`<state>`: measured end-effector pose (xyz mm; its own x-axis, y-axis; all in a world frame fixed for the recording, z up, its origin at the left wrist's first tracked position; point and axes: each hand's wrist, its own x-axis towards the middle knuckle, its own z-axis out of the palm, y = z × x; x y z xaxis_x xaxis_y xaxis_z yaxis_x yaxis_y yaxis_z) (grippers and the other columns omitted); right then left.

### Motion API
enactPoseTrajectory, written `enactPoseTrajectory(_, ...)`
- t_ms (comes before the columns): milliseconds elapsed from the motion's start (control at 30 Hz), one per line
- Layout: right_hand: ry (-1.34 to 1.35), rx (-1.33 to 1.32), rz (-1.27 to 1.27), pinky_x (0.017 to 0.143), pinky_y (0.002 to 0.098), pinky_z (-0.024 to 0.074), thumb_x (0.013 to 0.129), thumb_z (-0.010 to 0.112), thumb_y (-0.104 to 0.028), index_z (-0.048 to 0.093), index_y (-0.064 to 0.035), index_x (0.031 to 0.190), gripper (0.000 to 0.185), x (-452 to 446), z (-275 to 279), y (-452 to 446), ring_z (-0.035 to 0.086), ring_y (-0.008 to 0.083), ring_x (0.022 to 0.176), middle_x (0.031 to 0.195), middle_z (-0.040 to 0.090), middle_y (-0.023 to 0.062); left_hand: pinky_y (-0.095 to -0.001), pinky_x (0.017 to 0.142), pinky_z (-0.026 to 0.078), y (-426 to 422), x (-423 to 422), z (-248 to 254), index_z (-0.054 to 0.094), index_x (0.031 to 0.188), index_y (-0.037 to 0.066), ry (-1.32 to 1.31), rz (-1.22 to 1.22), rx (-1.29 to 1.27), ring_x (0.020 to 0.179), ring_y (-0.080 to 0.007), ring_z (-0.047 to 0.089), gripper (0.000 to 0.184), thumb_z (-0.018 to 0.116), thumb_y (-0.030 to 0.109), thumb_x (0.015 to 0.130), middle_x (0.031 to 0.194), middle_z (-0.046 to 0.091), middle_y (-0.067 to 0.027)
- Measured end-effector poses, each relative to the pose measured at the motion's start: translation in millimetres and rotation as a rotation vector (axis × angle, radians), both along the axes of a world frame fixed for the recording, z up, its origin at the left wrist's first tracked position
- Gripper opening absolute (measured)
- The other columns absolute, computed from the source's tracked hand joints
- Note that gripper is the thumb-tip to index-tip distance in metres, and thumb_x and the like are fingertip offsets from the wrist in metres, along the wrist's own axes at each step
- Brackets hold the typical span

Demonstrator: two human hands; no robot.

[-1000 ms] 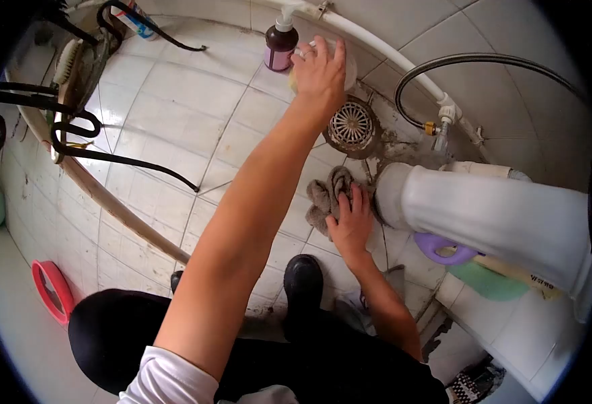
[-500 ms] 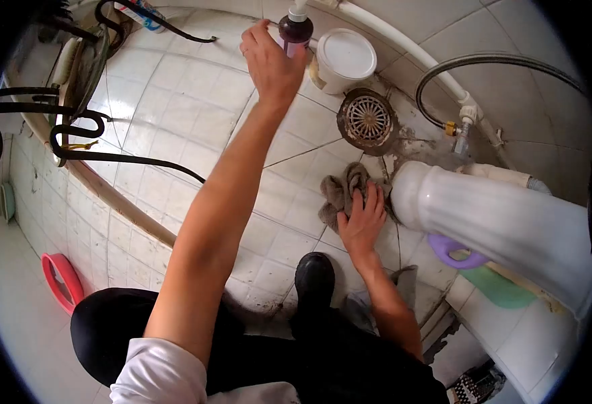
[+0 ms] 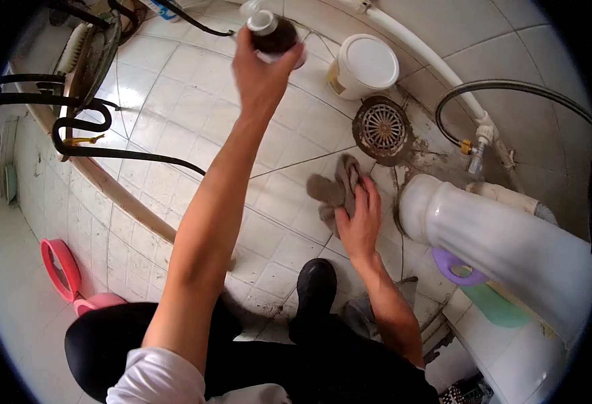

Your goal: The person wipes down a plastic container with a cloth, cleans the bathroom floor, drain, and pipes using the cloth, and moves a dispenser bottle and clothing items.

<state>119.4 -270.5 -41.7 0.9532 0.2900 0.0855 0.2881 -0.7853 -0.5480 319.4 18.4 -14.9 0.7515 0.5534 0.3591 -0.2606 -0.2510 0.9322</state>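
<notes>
My left hand [image 3: 261, 81], arm stretched forward, grips a dark bottle [image 3: 277, 39] with a white neck. The bottle tilts toward me, and a clear or whitish part shows beside its top. Low over the tiled floor, my right hand [image 3: 360, 225] has its fingers closed on a crumpled grey-brown cloth [image 3: 328, 194]. Part of the cloth is hidden under the fingers. Between the cloth and the wall lies a round floor drain grate [image 3: 382, 129]. A white lidded bucket [image 3: 365, 64] stands to the right of the bottle.
A white pedestal [image 3: 471, 222] rises on the right, with a purple handle [image 3: 454, 266] beside it. A braided hose [image 3: 505, 86] joins the wall pipe [image 3: 437, 57]. Black metal rods [image 3: 131, 156] jut in from the left. A red basin [image 3: 60, 269] sits lower left.
My left hand has moved the bottle left, away from the bucket, and tilted it toward me. The cloth has shifted and bunched differently under my right hand. The view has moved slightly.
</notes>
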Motion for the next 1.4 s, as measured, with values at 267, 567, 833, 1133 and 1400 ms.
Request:
enactPoseTrajectory(267, -0.480, -0.090, 0.200, 0.092, 0.0587, 0.0506, 0.079, 0.078, -0.010, 0.061, -0.0094, 0.130, 0.053, 190, 38, 201, 0.050, 0.0449, 0.130, 0.138, 0.052, 0.0216, -0.0352, 0.102, 0.056, 40, -119, 97, 0.052, 0.140, -0.001, 0.159, 0.090, 0.264, 0.115, -0.0215, 0.067, 0.071, 0.089, 0.004, 0.079, 0.127, 0.065, -0.0130)
enactPoseTrajectory(567, -0.191, -0.449, 0.074, 0.115, 0.0709, 0.0302, 0.089, 0.073, -0.027, 0.044, -0.0199, 0.157, 0.075, 304, -68, 247, 0.014, 0.0418, 0.158, 0.170, 0.025, 0.0167, -0.0353, 0.096, 0.054, 48, -179, 95, 0.057, 0.130, -0.002, 0.299, 0.060, 0.141, 0.105, -0.0220, 0.071, 0.068, 0.091, 0.015, 0.074, 0.113, 0.072, -0.0131)
enactPoseTrajectory(833, -0.467, -0.260, 0.386, 0.079, 0.0507, 0.0521, 0.088, 0.065, -0.026, 0.070, -0.0224, 0.118, 0.031, 104, -55, 207, 0.054, 0.0331, 0.113, 0.133, 0.056, 0.0080, -0.0339, 0.096, 0.055, 67, -160, 130, 0.062, 0.122, -0.001, 0.239, 0.103, 0.202, 0.103, -0.0196, 0.070, 0.056, 0.091, 0.010, 0.076, 0.112, 0.071, -0.0096)
enactPoseTrajectory(1133, -0.291, -0.156, 0.685, 0.097, 0.0592, 0.0493, 0.089, 0.065, -0.025, 0.075, -0.0189, 0.113, 0.026, -28, -30, 62, 0.052, 0.0324, 0.133, 0.142, 0.058, 0.0070, -0.0349, 0.099, 0.059, 22, -139, 139, 0.061, 0.126, -0.002, 0.135, -0.097, 0.285, 0.110, -0.0212, 0.071, 0.052, 0.088, 0.007, 0.082, 0.118, 0.073, -0.0128)
enactPoseTrajectory(1400, -0.277, -0.164, 0.237, 0.113, 0.0813, 0.0250, 0.092, 0.066, -0.030, 0.059, -0.0199, 0.141, 0.051, 179, -62, 190, 0.028, 0.0490, 0.150, 0.158, 0.041, 0.0179, -0.0323, 0.092, 0.057, 9, -162, 136, 0.059, 0.126, -0.002, 0.173, -0.036, 0.214, 0.101, -0.0194, 0.073, 0.059, 0.090, 0.012, 0.078, 0.109, 0.074, -0.0109)
